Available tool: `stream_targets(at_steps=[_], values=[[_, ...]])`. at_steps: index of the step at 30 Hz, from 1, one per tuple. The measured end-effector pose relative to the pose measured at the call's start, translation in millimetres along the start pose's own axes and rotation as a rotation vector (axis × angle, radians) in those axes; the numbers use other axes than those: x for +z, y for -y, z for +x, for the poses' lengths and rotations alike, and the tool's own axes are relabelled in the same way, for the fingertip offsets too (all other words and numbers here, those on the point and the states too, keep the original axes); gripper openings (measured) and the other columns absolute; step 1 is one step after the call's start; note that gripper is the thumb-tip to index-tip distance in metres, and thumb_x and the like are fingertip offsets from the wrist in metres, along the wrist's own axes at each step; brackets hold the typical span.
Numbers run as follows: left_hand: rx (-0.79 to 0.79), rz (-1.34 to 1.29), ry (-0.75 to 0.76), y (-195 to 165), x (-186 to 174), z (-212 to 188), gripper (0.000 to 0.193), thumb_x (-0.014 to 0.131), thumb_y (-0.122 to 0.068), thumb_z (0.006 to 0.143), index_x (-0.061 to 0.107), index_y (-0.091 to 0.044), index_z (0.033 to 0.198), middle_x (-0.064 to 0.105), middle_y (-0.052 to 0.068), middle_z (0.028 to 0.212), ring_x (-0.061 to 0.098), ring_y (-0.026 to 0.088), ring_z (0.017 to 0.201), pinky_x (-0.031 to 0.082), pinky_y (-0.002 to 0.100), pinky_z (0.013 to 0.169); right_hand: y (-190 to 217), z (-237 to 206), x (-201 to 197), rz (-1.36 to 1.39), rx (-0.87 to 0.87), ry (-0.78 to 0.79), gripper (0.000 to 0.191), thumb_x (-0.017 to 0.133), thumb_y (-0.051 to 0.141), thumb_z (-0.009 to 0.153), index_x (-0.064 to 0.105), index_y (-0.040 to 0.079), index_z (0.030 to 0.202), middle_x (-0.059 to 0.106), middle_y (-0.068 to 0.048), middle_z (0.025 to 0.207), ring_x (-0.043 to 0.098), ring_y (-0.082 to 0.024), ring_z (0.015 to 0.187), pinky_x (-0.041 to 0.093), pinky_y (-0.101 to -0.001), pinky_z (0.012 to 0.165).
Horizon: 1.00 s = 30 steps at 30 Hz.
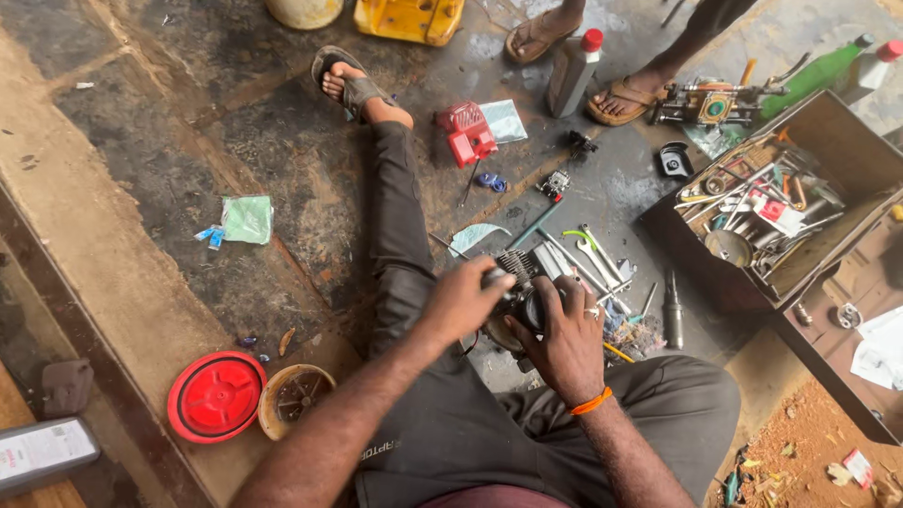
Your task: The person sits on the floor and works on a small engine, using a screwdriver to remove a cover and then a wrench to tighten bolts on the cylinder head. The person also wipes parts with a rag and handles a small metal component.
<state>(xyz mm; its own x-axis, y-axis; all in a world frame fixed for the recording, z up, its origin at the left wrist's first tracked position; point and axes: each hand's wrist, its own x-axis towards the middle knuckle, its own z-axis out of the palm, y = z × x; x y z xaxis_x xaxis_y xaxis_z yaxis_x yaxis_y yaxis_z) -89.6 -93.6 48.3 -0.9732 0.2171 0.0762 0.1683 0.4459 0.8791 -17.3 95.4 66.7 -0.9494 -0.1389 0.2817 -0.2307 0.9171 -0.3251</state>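
Person seated on stained, cracked concrete floor (188, 141). Both hands clasp a small dark metal engine block with ribbed cooling fins (523, 287), held low between the knees: left hand (461, 301) wrapped over its left side, right hand (569, 334) cupping it from the near side. Scattered steel spanners (593, 254) just beyond. Round red ribbed plastic cover (216, 396) near left; open box of tangled tools (767, 212) far right.

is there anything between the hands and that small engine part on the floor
Nothing visible does. The left hand and the right hand both rest directly on the small dark metal engine block with cooling fins. The loose wrenches lie beside it on the floor, apart from the grip.
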Motion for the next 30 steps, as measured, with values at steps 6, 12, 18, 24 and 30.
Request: stream_targets(at_steps=[6,12,18,24,30], values=[[-0.28,-0.128,-0.434,8.7,-209.3,30.0,0.023,0.073,-0.028,0.09,0.074,-0.007,0.099,0.07,0.0,0.079,0.061,0.011,0.069,0.052,0.029,0.063,-2.5,3.4,-2.3,-0.038,-0.065,-0.017,0.068,0.08,0.047,0.079,0.056,0.014,0.134,0.054,-0.017,0.127,0.046,-0.043,0.127,0.04,-0.0566,0.103],[-0.56,0.617,-1.101,4.9,-366.1,7.4,0.024,0.079,-0.017,0.082,0.075,-0.005,0.103,0.075,0.005,0.088,0.068,0.015,0.075,0.056,0.03,0.068,-5.3,3.6,-8.8,0.098,0.084,0.049,0.068,0.08,0.046,0.081,0.056,0.014,0.136,0.051,-0.02,0.133,0.049,-0.041,0.122,0.043,-0.0528,0.098],[-0.302,-0.041,0.047,-27.7,-152.9,-11.9,0.034,0.085,-0.005,0.075,0.076,-0.004,0.108,0.08,0.009,0.097,0.075,0.019,0.082,0.06,0.032,0.072,-4.0,6.4,-2.6,0.021,-0.012,0.014,0.07,0.081,0.045,0.08,0.056,0.013,0.136,0.051,-0.019,0.132,0.049,-0.04,0.121,0.043,-0.0526,0.1],[-0.155,-0.091,-0.192,20.8,-48.0,-16.1,0.049,0.066,-0.049,0.093,0.072,-0.008,0.117,0.079,0.01,0.106,0.077,0.022,0.091,0.06,0.035,0.078,1.1,3.2,-6.6,-0.021,-0.033,0.034,0.077,0.083,0.048,0.077,0.053,0.013,0.139,0.051,-0.019,0.131,0.051,-0.04,0.118,0.043,-0.0526,0.097],[-0.338,-0.056,-0.146,16.1,-50.4,3.4,0.051,0.067,-0.054,0.093,0.073,-0.007,0.112,0.081,0.01,0.097,0.078,0.022,0.09,0.057,0.036,0.082,2.2,9.1,-6.3,-0.16,0.001,0.052,0.075,0.084,0.045,0.076,0.054,0.015,0.137,0.054,-0.018,0.128,0.065,-0.036,0.104,0.052,-0.0513,0.084]])
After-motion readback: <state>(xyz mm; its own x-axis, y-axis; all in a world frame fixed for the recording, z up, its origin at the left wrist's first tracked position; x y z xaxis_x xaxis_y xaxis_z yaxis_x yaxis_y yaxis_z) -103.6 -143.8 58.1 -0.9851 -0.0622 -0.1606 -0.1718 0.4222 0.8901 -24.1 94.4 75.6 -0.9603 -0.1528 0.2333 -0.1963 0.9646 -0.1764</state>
